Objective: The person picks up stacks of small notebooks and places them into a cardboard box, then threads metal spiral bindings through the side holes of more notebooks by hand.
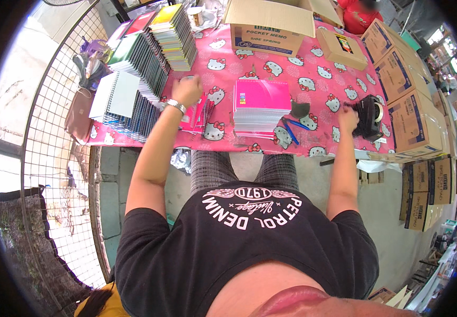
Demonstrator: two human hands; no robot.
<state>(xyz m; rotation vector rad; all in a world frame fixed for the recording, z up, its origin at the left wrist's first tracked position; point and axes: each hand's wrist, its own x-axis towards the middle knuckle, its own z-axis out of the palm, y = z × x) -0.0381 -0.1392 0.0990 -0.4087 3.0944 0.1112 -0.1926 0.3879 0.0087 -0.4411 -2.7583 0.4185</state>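
Observation:
My left hand (187, 91), with a watch on its wrist, is raised over a few loose pink notebooks (197, 120). Its fingers are curled in, and what they hold, if anything, is hidden. Beside the black tape dispenser (369, 117) at the right is my right hand (348, 119), also closed; I cannot make out anything in it. Between the hands stands a neat stack of pink notebooks (262, 100). Just right of that stack lie a blue-handled tool (295, 130), perhaps scissors, and a dark grey flat piece (300, 109).
Tall stacks of spiral notebooks (173, 39) line the table's left side, with a white-covered stack (121, 98) nearest me. An open carton (267, 39) and a flat brown box (341, 48) sit at the back. Cartons (415, 120) border the right. Across the table is another person (359, 17) in red.

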